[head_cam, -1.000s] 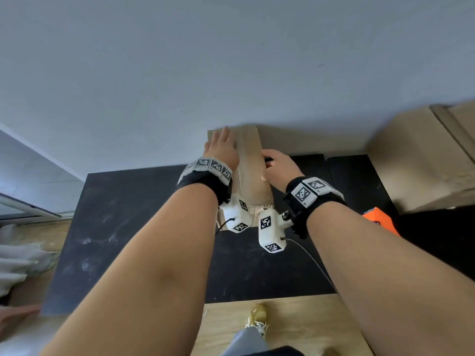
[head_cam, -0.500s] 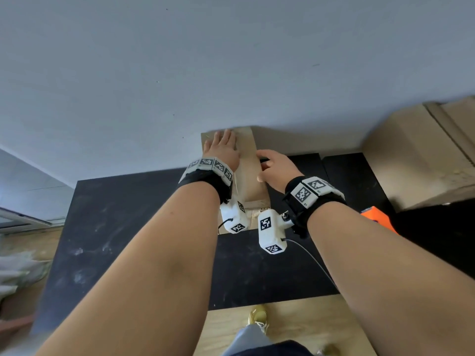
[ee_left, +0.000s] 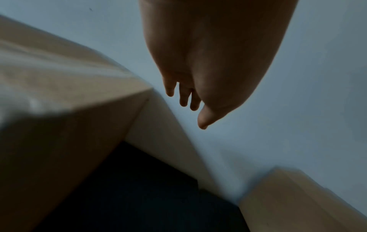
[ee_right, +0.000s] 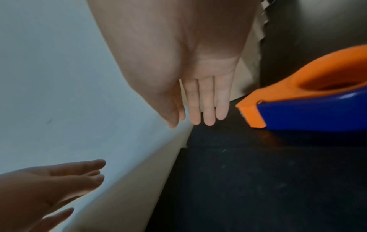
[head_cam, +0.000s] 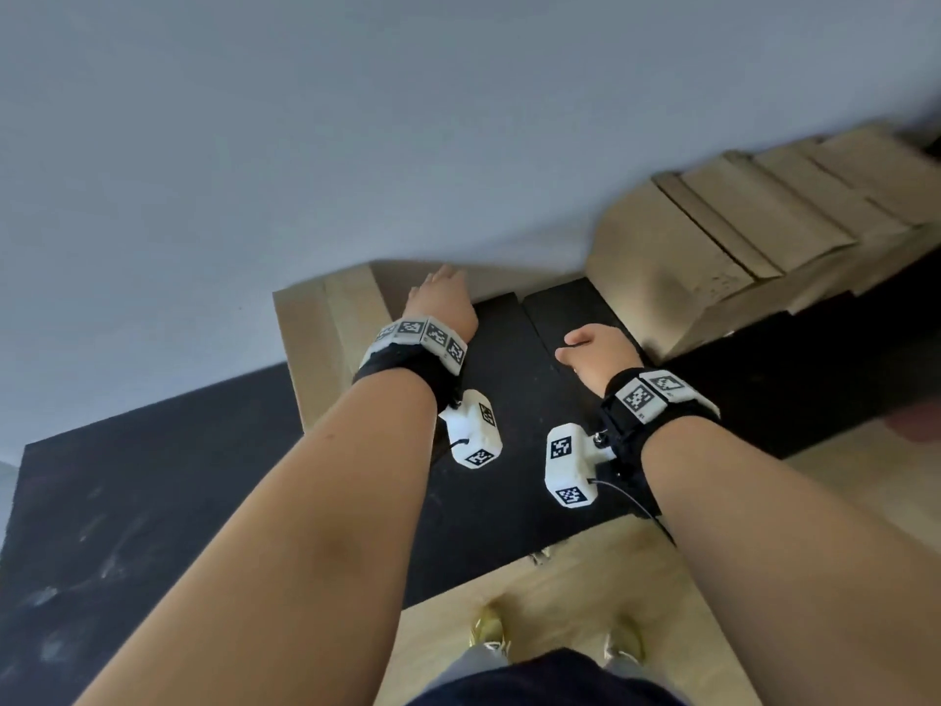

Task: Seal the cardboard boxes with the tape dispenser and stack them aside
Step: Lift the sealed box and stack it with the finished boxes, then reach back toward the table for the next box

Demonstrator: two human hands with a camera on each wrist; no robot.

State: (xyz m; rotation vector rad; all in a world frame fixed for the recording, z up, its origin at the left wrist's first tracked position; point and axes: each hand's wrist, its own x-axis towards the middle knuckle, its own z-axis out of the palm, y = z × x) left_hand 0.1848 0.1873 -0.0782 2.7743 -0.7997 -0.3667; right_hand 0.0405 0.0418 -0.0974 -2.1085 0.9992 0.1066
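A sealed brown cardboard box (head_cam: 326, 343) stands at the back of the black table (head_cam: 504, 425), against the wall. My left hand (head_cam: 442, 298) hovers just right of it with straight fingers. In the left wrist view the left hand (ee_left: 190, 106) is clear of the box (ee_left: 65, 97) and holds nothing. My right hand (head_cam: 590, 346) hangs over the table, its fingers straight and empty in the right wrist view (ee_right: 200, 120). The orange and blue tape dispenser (ee_right: 309, 108) lies on the table just right of that hand, apart from it. It is hidden in the head view.
A pile of brown cardboard boxes (head_cam: 728, 242) fills the back right of the table, close to my right hand. A grey wall (head_cam: 356, 145) runs behind everything. Wooden floor (head_cam: 560, 593) and my shoes lie below the table's front edge.
Both hands have come off the box and moved right. The box now stands to the left of my left hand, and the pile on the right has come further into view.
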